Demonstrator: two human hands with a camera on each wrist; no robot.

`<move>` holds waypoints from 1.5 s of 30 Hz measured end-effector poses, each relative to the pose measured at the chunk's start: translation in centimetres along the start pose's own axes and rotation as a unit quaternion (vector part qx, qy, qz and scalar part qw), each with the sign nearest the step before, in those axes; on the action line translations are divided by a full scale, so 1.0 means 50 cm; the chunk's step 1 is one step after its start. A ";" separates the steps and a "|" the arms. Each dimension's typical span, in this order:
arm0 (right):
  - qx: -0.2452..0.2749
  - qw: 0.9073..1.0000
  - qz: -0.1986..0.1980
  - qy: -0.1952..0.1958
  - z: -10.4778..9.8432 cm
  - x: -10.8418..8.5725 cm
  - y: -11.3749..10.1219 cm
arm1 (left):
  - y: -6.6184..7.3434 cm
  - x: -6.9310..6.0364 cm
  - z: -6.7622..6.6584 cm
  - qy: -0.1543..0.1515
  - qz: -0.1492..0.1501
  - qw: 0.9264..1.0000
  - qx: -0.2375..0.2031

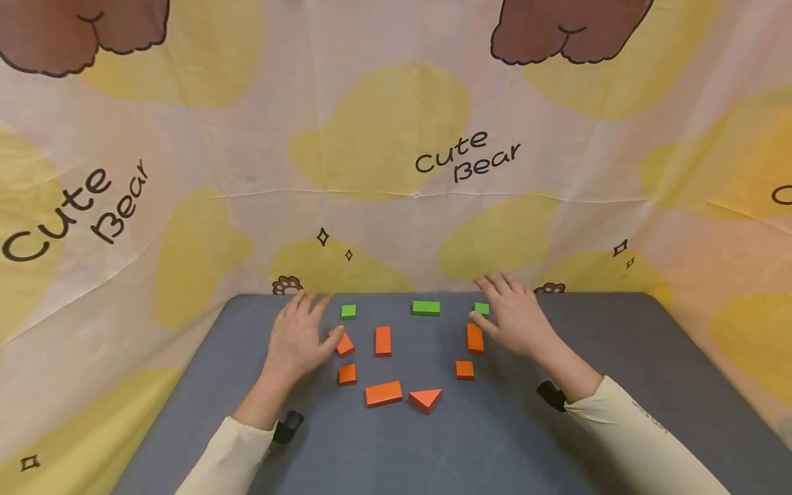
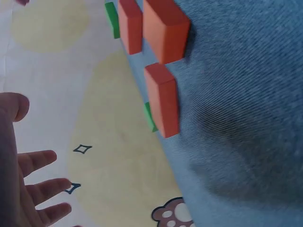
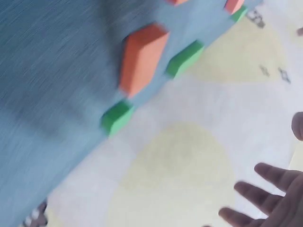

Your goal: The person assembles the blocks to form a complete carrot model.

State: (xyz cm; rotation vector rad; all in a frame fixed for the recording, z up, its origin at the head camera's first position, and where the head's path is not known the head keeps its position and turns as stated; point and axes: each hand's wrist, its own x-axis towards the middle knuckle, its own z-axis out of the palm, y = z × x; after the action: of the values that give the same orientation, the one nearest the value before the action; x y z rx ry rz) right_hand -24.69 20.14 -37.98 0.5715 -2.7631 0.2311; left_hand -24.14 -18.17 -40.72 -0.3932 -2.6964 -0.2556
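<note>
My left hand (image 1: 300,338) hovers over the left of the blocks, fingers spread and holding nothing. Its thumb partly covers a slanted orange block (image 1: 344,345). On the other side my right hand (image 1: 516,316), also spread and without anything in it, is nearest to a small green block (image 1: 481,309) and an upright-laid orange rectangular block (image 1: 474,339). Between the hands lie a green rectangular block (image 1: 426,309) and a red-orange one (image 1: 383,342). Closer to me are an orange rectangular block (image 1: 383,394) and a triangular block (image 1: 425,400). Both wrist views show the fingers (image 2: 47,187) apart from the blocks.
A small green block (image 1: 349,312) sits near the back edge. Small orange blocks lie at left (image 1: 348,375) and right (image 1: 465,370). The dark grey-blue table (image 1: 396,454) meets a patterned cloth (image 1: 371,137) behind it. Black wrist devices (image 1: 288,427) show below both wrists.
</note>
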 end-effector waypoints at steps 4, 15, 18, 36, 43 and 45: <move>0.052 0.998 -0.025 -0.023 0.022 0.024 -0.042 | -0.003 -0.003 0.015 -0.027 -0.001 1.000 -0.008; 0.182 0.977 -0.055 -0.101 0.100 0.089 -0.126 | -0.010 -0.001 0.054 -0.122 -0.042 0.991 -0.022; 0.216 0.965 -0.056 -0.136 0.124 0.107 -0.141 | -0.014 0.001 0.059 -0.143 -0.059 0.987 -0.036; 0.237 0.945 -0.044 -0.223 0.200 0.156 -0.202 | -0.031 0.006 0.087 -0.171 -0.115 0.968 -0.145; 0.229 0.947 -0.039 -0.224 0.207 0.161 -0.208 | -0.032 0.011 0.096 -0.183 -0.123 0.964 -0.151; 0.219 0.948 -0.040 -0.227 0.209 0.162 -0.210 | -0.032 0.011 0.096 -0.185 -0.127 0.962 -0.154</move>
State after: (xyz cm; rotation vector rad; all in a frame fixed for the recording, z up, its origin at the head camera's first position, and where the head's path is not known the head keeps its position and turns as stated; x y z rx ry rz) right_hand -30.25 5.42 -44.13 0.9485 -3.1297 0.8019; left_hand -26.86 -18.44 -45.04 -0.1939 -3.0833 -0.7517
